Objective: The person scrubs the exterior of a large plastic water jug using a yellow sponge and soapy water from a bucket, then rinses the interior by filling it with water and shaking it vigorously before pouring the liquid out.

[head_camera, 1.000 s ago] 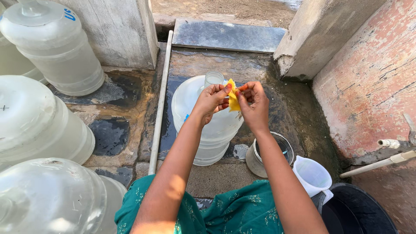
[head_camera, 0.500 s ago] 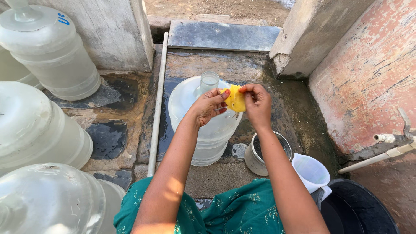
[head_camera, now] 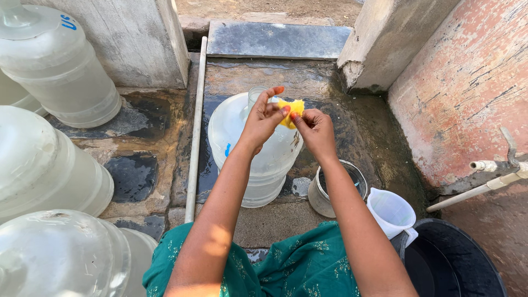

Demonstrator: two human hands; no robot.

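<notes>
- Near the centre of the frame, the left hand and the right hand pinch a small yellow piece between their fingertips.
- Right below the hands stands a big clear water jug on wet stone, its open neck up.
- Just right of the jug sits a small metal pot, and beside that a white plastic mug.
- A black tub fills the lower right corner.
- More big jugs crowd the left edge.
- A white pipe runs up the floor left of centre.
- A tap sticks out from the red wall at right.
</notes>
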